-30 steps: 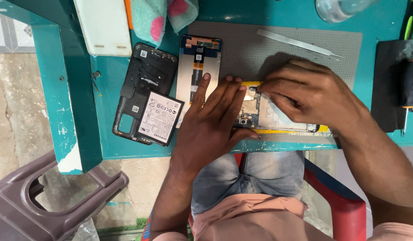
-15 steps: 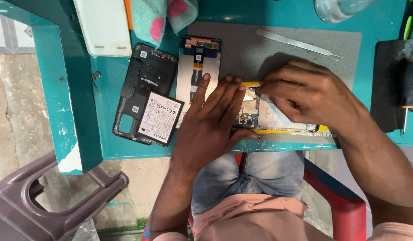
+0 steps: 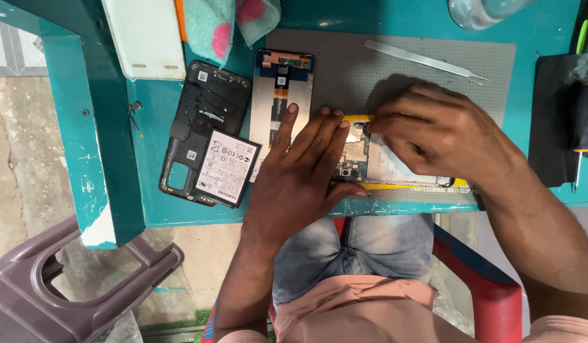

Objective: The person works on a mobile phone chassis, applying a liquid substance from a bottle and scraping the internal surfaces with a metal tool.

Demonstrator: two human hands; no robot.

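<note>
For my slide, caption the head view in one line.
Left hand steadies an opened phone on a grey mat while right hand works its circuit board.

Teal table (image 3: 395, 19), paint chipped white along the leg. Grey finely dotted mat (image 3: 370, 70) with a yellow strip at its near edge. Black phone back frame (image 3: 205, 108); white battery (image 3: 227, 166) edged in black. Pale beige display panel (image 3: 272, 95) with an orange strip down its middle. Yellow-rimmed phone body (image 3: 364, 155), blue board inside. Silver tweezers (image 3: 427, 61). Mint cloth (image 3: 221, 22) with pink spots. White box (image 3: 141, 38). Mauve plastic stool (image 3: 65, 298). Red and blue chair (image 3: 478, 273). Faded blue jeans (image 3: 370, 248).
</note>
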